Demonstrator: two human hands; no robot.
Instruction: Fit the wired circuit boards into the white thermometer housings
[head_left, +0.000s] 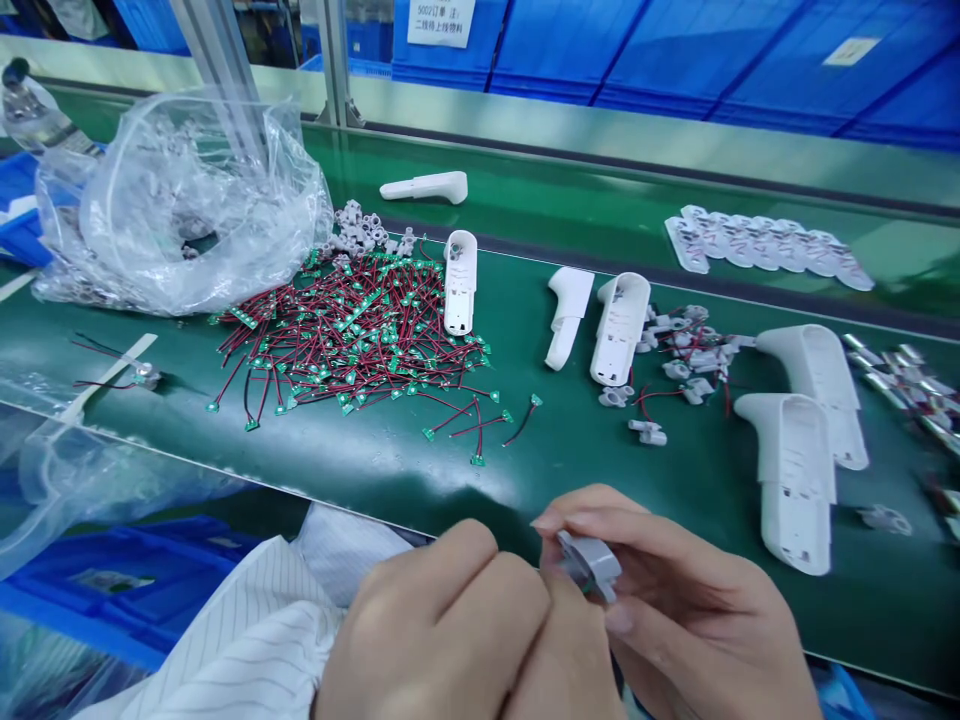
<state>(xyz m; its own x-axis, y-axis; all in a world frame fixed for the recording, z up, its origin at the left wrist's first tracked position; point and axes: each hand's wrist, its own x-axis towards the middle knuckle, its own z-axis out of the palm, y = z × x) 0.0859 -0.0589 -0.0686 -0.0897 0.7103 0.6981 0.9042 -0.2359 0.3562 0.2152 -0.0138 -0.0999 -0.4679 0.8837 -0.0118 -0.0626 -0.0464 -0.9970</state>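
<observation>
Close to the bench's near edge, my right hand (705,610) pinches a small grey plastic part (598,562) between thumb and fingers. My left hand (450,630) is curled closed right against that part, and its fingertips are hidden behind the knuckles, so what they grip does not show. Beyond the hands lies a heap of small green circuit boards with red and black wires (360,330). Several similar grey parts, some wired (694,355), are grouped at the right. White handle-shaped housings (796,480) lie near them, and one open shell (460,285) stands beside the heap.
A clear plastic bag (187,210) of parts sits at the back left, next to a bottle (45,110). Overlapping white pieces (765,245) lie on the far strip. Metallic cylinders (907,385) are at the right edge. Blue bins (570,50) line the back, behind a metal post (335,60).
</observation>
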